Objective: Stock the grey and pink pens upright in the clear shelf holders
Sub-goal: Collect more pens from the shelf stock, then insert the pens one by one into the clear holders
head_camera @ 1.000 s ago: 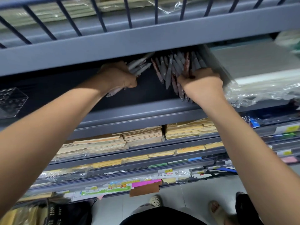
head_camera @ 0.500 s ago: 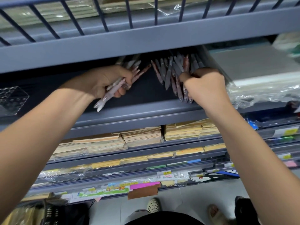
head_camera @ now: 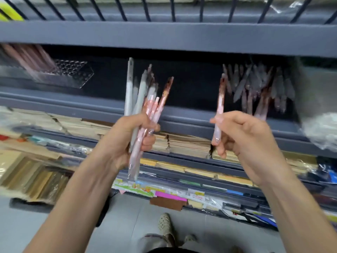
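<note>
Both hands have drawn back out of the dark shelf bay since the earlier frames and are now held in front of its lower rail; the view has also swung, bringing a clear holder into the upper left. Left hand (head_camera: 125,141), centre of the frame: grip clamped round a bundle of grey and pink plastic pens (head_camera: 144,110), fingers curled about the barrels, the bundle near upright and fanning slightly at the top, grey pens to the left and pink to the right. Right hand (head_camera: 242,141), right of centre: grip closed on a single translucent pink pen (head_camera: 219,110), pinched along its lower half, near upright and apart from the bundle. Upper right: a standing cluster of grey and pink pens (head_camera: 260,88) inside the bay, leaning several ways; what carries them cannot be made out. Upper left: a clear perforated plastic holder (head_camera: 73,73) on the same shelf level, with blurred slanting pink pens (head_camera: 27,57) at its left end. Across the top: the grey metal shelf beam (head_camera: 164,37). Below the hands: stacks of brown paper envelopes (head_camera: 189,145). Right edge: a plastic-wrapped package (head_camera: 319,125). Bottom centre: a pale patterned shoe (head_camera: 165,225) on the grey floor (head_camera: 127,216).
</note>
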Available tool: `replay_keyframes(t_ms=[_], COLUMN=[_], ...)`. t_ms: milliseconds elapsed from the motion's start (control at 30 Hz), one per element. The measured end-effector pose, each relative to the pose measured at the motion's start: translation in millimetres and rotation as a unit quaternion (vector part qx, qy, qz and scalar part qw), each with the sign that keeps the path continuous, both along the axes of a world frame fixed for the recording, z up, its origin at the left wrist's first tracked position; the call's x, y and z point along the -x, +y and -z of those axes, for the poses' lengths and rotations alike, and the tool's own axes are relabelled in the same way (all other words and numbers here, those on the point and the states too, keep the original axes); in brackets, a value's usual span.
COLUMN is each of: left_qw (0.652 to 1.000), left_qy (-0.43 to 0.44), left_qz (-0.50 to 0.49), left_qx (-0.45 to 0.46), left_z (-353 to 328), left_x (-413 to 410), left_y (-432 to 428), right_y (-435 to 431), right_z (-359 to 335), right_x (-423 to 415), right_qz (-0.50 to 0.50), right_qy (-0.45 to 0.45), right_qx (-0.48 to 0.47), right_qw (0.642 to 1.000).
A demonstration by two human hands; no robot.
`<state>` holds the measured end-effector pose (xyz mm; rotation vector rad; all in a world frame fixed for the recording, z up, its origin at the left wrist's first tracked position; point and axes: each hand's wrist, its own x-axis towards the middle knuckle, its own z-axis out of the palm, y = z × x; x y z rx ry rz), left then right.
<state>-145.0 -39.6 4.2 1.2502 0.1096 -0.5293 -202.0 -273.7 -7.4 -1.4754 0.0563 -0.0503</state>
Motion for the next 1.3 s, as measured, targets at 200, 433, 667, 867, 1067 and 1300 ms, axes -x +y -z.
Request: replay_keyframes(t_ms=[200, 433, 667, 867, 1067, 1300], left_qw=[0.986, 0.951, 0.937, 0.952, 0.97, 0.982], left_qy=[-0.033, -0.059, -0.071, -0.053, -0.044, -0.044], left_qz=[-0.163, -0.302, -0.341, -0.301, -0.239, -0.182], left_qx=[0.029, 0.034, 0.015, -0.014, 0.009, 0.013], left_z=[26.7, 39.2, 42.2, 42.7, 43.3, 45.8], left_x=[50.4, 75.6, 56.8, 30.5, -2.5, -58.9], left_y=[58.5, 150.3, 270.1, 367.2, 428.4, 460.8], right_y=[63.9, 163.9, 294.0, 396.7, 447.3, 475.5], right_z=[15.9, 29.5, 36.0, 35.0, 22.4, 4.7], right_x=[-0.1, -20.7, -47.8, -67.4, -90.3, -129.3], right_qz=[-0.096, -0.183, -0.184, -0.107, 0.018, 0.124], right_qy=[0.017, -0.012, -0.029, -0.028, -0.025, -0.089], right_qx=[0.022, 0.058, 0.054, 0.039, 0.045, 0.071], right_qw=[0.995, 0.981, 0.981, 0.993, 0.999, 0.986])
